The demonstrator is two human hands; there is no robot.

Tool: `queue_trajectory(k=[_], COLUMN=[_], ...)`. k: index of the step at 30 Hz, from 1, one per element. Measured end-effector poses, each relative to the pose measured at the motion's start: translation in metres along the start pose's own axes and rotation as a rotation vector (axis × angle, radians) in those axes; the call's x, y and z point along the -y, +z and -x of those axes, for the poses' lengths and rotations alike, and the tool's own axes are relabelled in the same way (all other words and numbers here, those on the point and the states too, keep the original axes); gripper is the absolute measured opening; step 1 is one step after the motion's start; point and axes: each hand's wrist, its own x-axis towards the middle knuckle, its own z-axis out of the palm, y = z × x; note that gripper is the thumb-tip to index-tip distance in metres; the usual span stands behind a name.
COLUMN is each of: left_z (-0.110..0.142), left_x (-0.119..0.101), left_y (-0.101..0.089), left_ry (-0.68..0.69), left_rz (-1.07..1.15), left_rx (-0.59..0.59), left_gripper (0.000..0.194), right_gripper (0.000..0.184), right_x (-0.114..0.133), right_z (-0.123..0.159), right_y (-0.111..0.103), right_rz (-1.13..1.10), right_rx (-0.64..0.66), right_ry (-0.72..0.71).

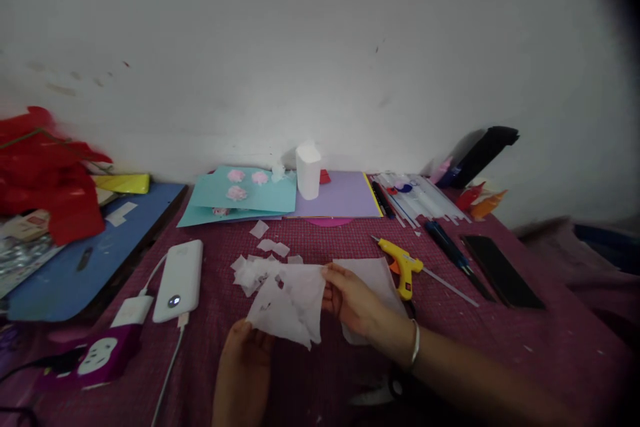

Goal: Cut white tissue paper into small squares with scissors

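Note:
A thin white sheet of tissue paper [293,303], uneven along its edges, is stretched between my two hands over the table. My left hand [244,363] pinches its lower left corner between thumb and fingers. At its upper right corner, my right hand [353,300] grips it the same way; a silver bangle [415,343] circles that wrist. Small cut pieces of white paper [247,273] lie loosely piled just behind the sheet. Beneath my right hand rests a flat stack of white paper [373,277], partly covered. Scissors [375,395], dim and half hidden, lie by my right forearm.
A yellow glue gun [404,267], a cutter [457,257] and a black phone [500,271] lie to the right. Pink paper flowers [237,193] sit on teal sheets [270,195] behind. On the left are a white power bank [180,280], cables and a purple socket strip [97,357].

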Motion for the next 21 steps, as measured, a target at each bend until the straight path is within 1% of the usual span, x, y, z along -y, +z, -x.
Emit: queue_trajectory(k=[2,3,6,7,10,13,15,18,21], left_z=[0.001,0.001,0.002,0.003,0.009,0.015,0.018,0.022,0.022], left_x=[0.006,0.009,0.019,0.024,0.038,0.048,0.050,0.044,0.038], left_y=[0.002,0.002,0.003,0.003,0.004,0.011,0.018,0.026,0.028], left_ry=[-0.034,-0.060,-0.178,-0.207,-0.229,-0.185,-0.098,0.071,0.180], left_rz=[-0.015,-0.022,-0.083,-0.134,-0.294,-0.365,-0.408,-0.533,-0.686], left_rx=[-0.005,-0.019,-0.046,-0.046,-0.022,-0.004,0.003,0.026,0.112], left_gripper=[0.005,0.009,0.031,0.034,0.033,0.034,0.035,0.031,0.026], right_gripper=[0.034,0.034,0.033,0.034,0.036,0.037,0.033,0.027,0.026], right_x=[-0.004,-0.005,-0.008,-0.009,-0.011,-0.012,-0.012,-0.011,-0.010], right_z=[-0.001,-0.001,0.000,0.001,0.003,0.007,0.011,0.019,0.026], right_y=[0.001,0.002,0.004,0.004,0.007,0.008,0.008,0.006,0.004], right_rz=[0.015,0.027,0.073,0.090,0.123,0.144,0.216,0.459,0.806], right_rx=[0.002,0.005,0.010,0.007,0.000,0.014,0.028,0.099,0.201], right_ry=[0.006,0.003,-0.023,-0.029,-0.040,-0.034,-0.031,-0.063,-0.182])
